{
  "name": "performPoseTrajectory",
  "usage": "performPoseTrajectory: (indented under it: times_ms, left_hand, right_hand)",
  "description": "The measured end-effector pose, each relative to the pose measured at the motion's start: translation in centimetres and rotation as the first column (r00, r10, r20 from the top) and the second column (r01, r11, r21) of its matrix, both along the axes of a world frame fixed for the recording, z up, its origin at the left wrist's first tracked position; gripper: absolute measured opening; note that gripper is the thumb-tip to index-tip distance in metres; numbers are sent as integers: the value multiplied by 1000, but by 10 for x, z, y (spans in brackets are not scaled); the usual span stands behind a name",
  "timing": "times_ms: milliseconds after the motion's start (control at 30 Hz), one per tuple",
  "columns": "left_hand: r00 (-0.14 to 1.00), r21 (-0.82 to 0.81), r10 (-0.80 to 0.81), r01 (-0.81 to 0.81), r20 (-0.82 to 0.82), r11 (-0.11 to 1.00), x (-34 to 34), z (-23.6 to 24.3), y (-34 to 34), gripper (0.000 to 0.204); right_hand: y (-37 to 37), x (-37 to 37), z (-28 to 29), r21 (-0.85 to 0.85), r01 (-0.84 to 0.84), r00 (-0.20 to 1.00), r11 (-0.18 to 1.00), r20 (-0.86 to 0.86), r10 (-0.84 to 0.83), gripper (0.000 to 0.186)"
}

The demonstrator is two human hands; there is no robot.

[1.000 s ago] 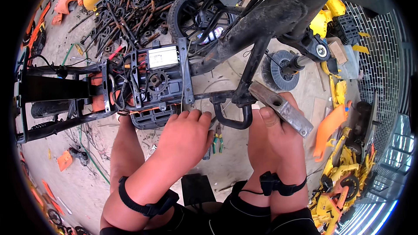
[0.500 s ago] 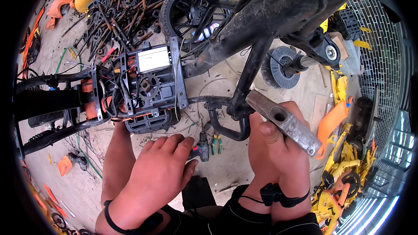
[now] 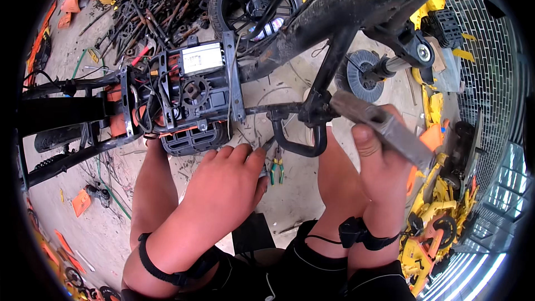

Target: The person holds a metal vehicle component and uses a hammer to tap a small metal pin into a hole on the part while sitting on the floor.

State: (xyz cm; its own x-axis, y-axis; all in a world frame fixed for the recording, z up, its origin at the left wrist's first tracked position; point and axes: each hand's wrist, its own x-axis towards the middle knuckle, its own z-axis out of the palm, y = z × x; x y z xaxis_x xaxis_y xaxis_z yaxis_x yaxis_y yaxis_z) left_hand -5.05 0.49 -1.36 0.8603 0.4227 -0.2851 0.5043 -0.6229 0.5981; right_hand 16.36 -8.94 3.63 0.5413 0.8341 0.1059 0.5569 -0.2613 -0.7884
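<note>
A heavy black vehicle frame (image 3: 356, 8) spans the view above the concrete floor (image 3: 295, 206), its forward tube rising toward the upper right. Beyond it are a heap of rusty rods and toothed discs (image 3: 161, 0) and a black wheel (image 3: 256, 5). At the frame's middle sits a ribbed black case (image 3: 195, 142), with a silver box (image 3: 202, 58) and a toothed sprocket (image 3: 195, 90) above it; a bent black loop (image 3: 301, 147) hangs from the frame's lower joint.

The left hand (image 3: 225, 178) is half curled just in front of the case; its underside is hidden, so I cannot tell whether that grip has hold of anything. The right hand (image 3: 384, 164) is closed firmly around a worn steel hammer head (image 3: 390, 128), raised beside the joint, thumb along its near side.

The step in hand reads as hammer work on the frame, between blows. A strike would call for a settled aim and the left fingers kept clear. Green-and-yellow pliers (image 3: 273, 173) lie on the floor, right of the left hand.
</note>
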Motion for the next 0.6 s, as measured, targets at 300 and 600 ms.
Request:
performPoseTrajectory:
  times_ms: [300,600]
  left_hand:
    - [998,73,-13,8,66,997,2,-10,-6,35]
    - [1000,-2,-5,5,5,1000,0,1,5,39]
  right_hand:
    - [13,-21,33,-139,219,953,966,-183,-242,26]
    - [16,-24,9,-277,95,993,956,95,-71,26]
